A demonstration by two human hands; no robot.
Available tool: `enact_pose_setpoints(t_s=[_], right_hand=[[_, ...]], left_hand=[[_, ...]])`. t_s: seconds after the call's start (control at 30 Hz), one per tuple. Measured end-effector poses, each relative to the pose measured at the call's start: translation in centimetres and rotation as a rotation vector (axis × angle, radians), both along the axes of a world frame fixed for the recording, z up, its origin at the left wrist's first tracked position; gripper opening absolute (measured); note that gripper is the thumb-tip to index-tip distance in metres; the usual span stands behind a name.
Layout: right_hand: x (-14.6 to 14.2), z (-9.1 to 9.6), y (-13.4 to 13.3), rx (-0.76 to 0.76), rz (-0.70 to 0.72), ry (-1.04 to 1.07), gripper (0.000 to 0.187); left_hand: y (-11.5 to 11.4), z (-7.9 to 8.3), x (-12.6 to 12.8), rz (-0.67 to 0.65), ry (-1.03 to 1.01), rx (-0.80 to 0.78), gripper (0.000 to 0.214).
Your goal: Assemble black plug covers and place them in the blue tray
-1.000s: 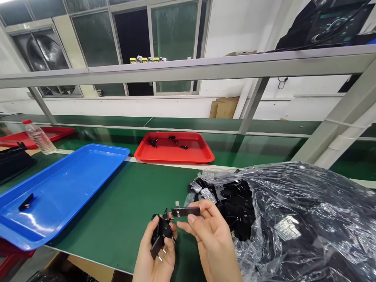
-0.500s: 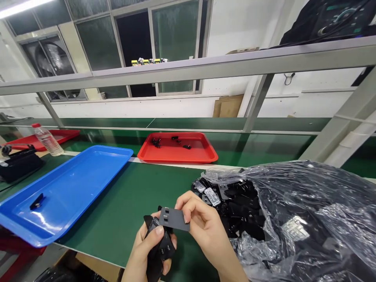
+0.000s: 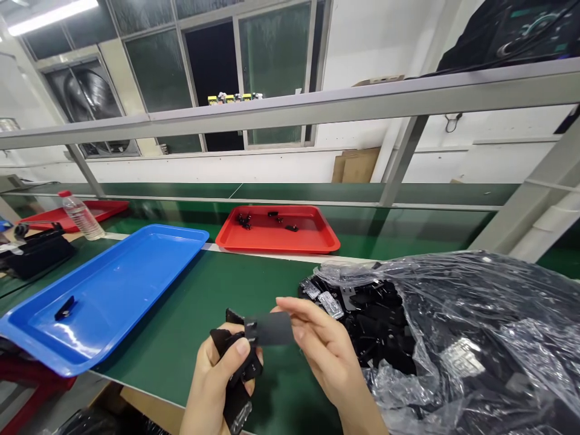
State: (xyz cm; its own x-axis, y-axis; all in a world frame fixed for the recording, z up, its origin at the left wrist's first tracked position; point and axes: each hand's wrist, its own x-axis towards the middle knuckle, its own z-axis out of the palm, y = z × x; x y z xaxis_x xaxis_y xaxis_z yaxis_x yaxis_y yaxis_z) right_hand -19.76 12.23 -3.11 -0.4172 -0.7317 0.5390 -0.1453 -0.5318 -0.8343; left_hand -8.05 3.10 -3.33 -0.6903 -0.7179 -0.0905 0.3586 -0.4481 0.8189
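My left hand (image 3: 217, 380) is closed round a bundle of black plastic parts (image 3: 235, 374) near the front edge of the green table (image 3: 199, 314). A flat dark grey plate (image 3: 270, 328) is pinched between the fingers of my right hand (image 3: 317, 350). The plate's left end rests against my left thumb and the bundle. Just to the right lies a clear plastic bag (image 3: 471, 338), open at its left end and full of black parts (image 3: 376, 320).
A blue tray (image 3: 118, 284) with one black part (image 3: 64, 307) lies at left. A red tray (image 3: 278, 232) with a few black parts sits behind. Far left are a water bottle (image 3: 81, 215), another red tray (image 3: 90, 211) and a black device (image 3: 34, 251). A metal rail (image 3: 290, 106) crosses overhead.
My right hand turned the plate from edge-on to flat and brought it onto the bundle in my left hand. The view shifted slightly.
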Motion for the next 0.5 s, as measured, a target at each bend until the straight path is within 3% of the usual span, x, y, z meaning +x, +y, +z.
enact_pose_setpoints(t_s=[0.07, 0.13, 0.33, 0.5], right_hand=[[0.1, -0.7, 0.4, -0.045, 0.126, -0.102, 0.034], [0.4, -0.8, 0.8, -0.057, 0.147, -0.081, 0.048], [0.8, 1.0, 1.3, 0.137, -0.18, 0.216, 0.054], [0.2, 1.0, 1.3, 0.145, -0.225, 0.218, 0.057]], left_hand=[[-0.1, 0.2, 0.1, 0.034, -0.016, -0.027, 0.044], [-0.1, 0.3, 0.2, 0.058, -0.04, -0.052, 0.044], [-0.2, 0.6, 0.3, 0.088, -0.097, -0.111, 0.044], [-0.4, 0.6, 0.3, 0.139, -0.163, -0.161, 0.044]])
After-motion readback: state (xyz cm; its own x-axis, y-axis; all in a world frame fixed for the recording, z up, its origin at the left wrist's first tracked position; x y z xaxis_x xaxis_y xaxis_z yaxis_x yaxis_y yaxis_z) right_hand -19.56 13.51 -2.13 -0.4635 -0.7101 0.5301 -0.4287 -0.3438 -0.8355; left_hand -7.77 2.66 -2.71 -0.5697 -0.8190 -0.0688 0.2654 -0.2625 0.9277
